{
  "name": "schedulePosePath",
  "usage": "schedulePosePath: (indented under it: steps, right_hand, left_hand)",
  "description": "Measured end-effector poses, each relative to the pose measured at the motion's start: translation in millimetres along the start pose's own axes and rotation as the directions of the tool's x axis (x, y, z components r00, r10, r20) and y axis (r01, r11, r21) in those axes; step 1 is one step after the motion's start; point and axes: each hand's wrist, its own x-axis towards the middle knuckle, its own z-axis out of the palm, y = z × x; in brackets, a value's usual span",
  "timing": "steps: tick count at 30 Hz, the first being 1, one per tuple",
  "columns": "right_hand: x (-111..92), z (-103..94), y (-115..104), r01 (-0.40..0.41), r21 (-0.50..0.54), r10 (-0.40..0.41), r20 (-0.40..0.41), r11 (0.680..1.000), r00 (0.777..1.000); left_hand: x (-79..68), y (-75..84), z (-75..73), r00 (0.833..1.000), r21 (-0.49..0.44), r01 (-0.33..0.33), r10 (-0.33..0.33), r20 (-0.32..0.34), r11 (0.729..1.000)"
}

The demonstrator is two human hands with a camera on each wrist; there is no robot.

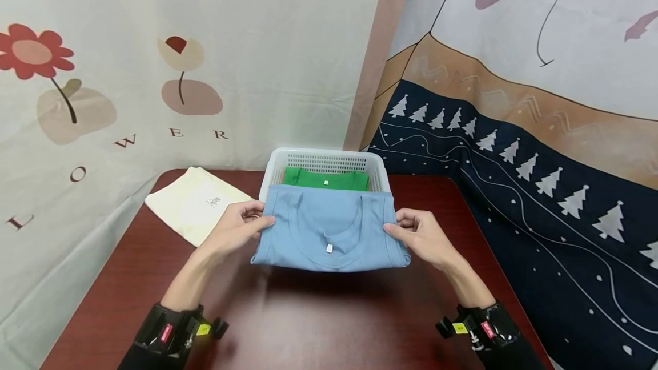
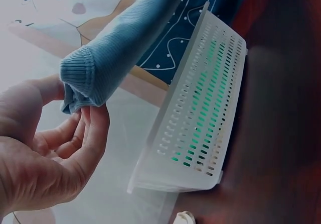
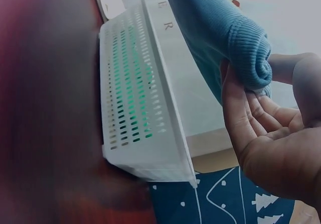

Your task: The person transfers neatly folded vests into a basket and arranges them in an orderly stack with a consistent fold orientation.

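Observation:
A folded light blue shirt [image 1: 331,227], with a small white label at its neckline, is held up level in front of a white basket [image 1: 382,179]. My left hand [image 1: 239,225] pinches its left edge between thumb and fingers. At the opposite edge, my right hand [image 1: 422,234] grips the shirt the same way. Both wrist views show the shirt [image 2: 120,43] raised above the table, apart from the basket [image 3: 150,156]. Inside the basket lies a folded green garment [image 1: 346,180], its lower part hidden behind the blue shirt.
A folded cream cloth [image 1: 190,210] with a small grey print lies at the table's back left. The dark red table [image 1: 329,324] meets a patterned curtain [image 1: 288,61] at the back, and a navy tree-printed cloth [image 1: 540,244] hangs along the right side.

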Motion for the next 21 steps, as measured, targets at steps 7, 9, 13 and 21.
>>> schedulePosePath:
  steps: [7,9,13,21]
  right_hand:
    - [17,-7.3,-7,-0.017,-0.023,0.016,-0.04,1.0,0.999]
    - [23,-9.3,-9,-0.025,-0.021,0.024,-0.048,0.999,0.999]
    - [34,-11.0,-13,-0.042,-0.021,0.041,-0.068,0.999,0.997]
    - [57,-12.2,-16,-0.085,-0.002,0.084,-0.106,0.996,0.991]
  left_hand:
    - [20.3,4.6,-1.3,1.0,-0.019,0.02,-0.02,-0.019,1.0]
    - [26.6,5.7,-1.4,0.999,-0.021,0.032,-0.032,-0.028,0.999]
    - [39.7,6.3,-3.3,0.998,-0.013,0.037,-0.038,-0.056,0.999]
    - [61.9,12.0,-8.6,0.995,0.041,0.03,-0.026,-0.095,0.999]
